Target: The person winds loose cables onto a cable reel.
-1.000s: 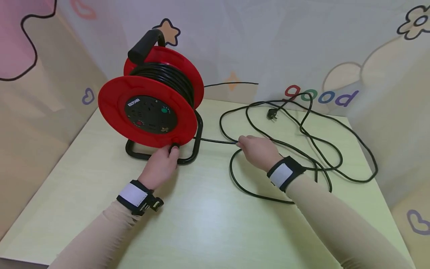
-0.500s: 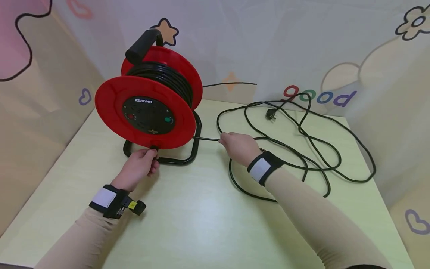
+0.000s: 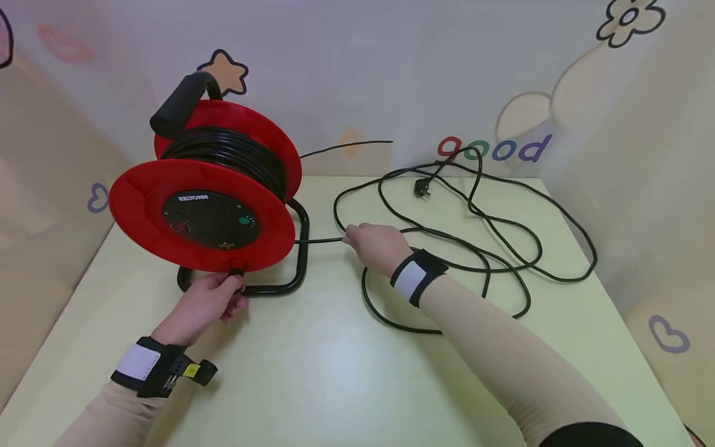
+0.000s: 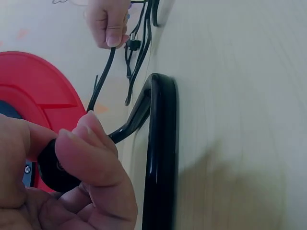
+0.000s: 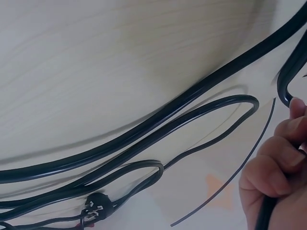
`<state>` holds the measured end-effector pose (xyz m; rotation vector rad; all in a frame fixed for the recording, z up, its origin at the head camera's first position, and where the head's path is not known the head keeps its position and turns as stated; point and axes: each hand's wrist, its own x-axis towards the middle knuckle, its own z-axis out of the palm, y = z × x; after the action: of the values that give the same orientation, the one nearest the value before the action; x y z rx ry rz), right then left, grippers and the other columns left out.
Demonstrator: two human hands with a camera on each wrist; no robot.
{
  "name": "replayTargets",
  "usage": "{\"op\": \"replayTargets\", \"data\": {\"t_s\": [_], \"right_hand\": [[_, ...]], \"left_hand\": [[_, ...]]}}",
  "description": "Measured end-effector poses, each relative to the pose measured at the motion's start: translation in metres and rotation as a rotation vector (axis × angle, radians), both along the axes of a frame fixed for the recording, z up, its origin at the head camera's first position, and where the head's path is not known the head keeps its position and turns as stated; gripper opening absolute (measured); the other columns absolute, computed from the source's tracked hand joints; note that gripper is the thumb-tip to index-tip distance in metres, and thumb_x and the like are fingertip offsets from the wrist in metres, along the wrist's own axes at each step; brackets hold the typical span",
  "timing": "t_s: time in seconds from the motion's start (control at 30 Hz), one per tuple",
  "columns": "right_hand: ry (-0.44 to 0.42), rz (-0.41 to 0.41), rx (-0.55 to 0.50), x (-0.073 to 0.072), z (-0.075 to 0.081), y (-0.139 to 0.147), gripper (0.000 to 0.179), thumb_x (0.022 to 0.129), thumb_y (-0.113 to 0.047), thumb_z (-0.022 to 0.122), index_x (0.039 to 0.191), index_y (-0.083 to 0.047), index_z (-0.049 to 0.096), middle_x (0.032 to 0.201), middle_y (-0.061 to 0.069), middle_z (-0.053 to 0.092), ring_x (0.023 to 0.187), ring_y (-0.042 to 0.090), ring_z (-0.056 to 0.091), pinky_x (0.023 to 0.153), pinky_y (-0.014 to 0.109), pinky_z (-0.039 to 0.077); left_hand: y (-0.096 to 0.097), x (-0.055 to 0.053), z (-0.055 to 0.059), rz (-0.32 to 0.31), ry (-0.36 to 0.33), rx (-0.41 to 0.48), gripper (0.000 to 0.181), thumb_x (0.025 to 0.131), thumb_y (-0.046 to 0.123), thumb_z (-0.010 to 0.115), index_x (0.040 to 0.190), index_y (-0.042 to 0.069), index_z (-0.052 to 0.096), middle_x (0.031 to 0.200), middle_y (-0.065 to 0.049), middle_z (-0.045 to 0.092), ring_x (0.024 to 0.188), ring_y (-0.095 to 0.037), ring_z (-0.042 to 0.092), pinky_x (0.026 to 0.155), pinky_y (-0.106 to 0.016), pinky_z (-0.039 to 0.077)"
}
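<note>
Pale table (image 3: pixel 313 385), doodle-print wall (image 3: pixel 346 74) behind it. From my end, the left hand (image 3: pixel 205 305) has its fingers curled round the black knob (image 3: pixel 236 272) of the red cable reel (image 3: pixel 211 219), sitting table-left; the right hand (image 3: pixel 380 247) grips the cable (image 3: pixel 321 241), which sprawls rightward with its plug (image 3: pixel 421 187).

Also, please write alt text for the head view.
A person's left hand pinches the black knob of a red cable reel while the right hand holds the black cable running to it. The cable's loops and plug lie on the table.
</note>
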<state>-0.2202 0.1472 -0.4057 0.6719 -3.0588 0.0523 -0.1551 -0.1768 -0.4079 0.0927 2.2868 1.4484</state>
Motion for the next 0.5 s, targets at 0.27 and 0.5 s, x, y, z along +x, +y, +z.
{"op": "replayTargets", "data": {"t_s": [0.27, 0.5], "right_hand": [[-0.006, 0.040, 0.005, -0.006, 0.000, -0.022, 0.026, 0.100, -0.034, 0.046, 0.093, -0.015, 0.061, 0.071, 0.000, 0.061, 0.058, 0.013, 0.053, 0.050, 0.033, 0.050], [-0.022, 0.041, 0.022, -0.010, -0.004, -0.040, 0.024, 0.099, -0.034, 0.048, 0.092, -0.015, 0.061, 0.069, 0.000, 0.062, 0.062, 0.014, 0.056, 0.053, 0.033, 0.053]], "left_hand": [[-0.026, 0.005, -0.001, 0.054, 0.036, -0.052, 0.047, 0.101, 0.037, 0.040, 0.112, -0.008, 0.050, 0.085, -0.019, 0.061, 0.073, -0.026, 0.057, 0.061, -0.029, 0.053], [-0.040, 0.003, 0.007, 0.164, 0.095, -0.115, 0.051, 0.099, 0.042, 0.041, 0.109, -0.006, 0.053, 0.083, -0.016, 0.061, 0.071, -0.026, 0.059, 0.059, -0.027, 0.054]]}}
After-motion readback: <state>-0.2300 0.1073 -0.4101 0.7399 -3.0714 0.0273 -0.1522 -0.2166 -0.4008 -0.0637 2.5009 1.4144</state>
